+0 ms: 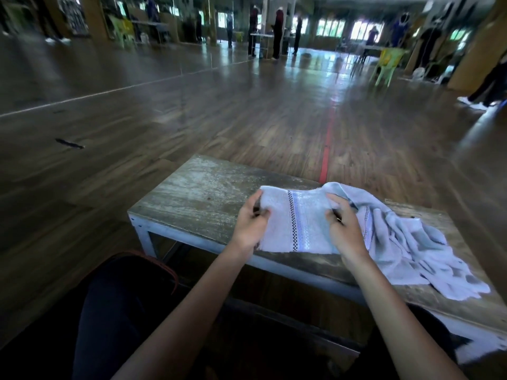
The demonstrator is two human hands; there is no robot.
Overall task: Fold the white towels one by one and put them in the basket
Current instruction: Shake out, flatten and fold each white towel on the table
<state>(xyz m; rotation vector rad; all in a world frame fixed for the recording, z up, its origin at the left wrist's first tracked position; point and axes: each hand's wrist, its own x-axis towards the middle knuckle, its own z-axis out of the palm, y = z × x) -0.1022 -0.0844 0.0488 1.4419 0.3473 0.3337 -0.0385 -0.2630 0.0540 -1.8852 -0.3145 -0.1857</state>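
Observation:
A white towel (297, 223) with a checked stripe lies partly folded on the low wooden table (203, 193). My left hand (251, 224) grips its left edge. My right hand (344, 229) grips its right side, where more cloth bunches up. To the right, a crumpled heap of white towels (428, 256) spreads toward the table's right end. No basket is in view.
The table stands on a wide wooden floor with a red line (327, 149) running away from it. My dark-clothed legs (115, 311) are below the table's near edge. People, tables and a green chair (386, 64) are far off at the back.

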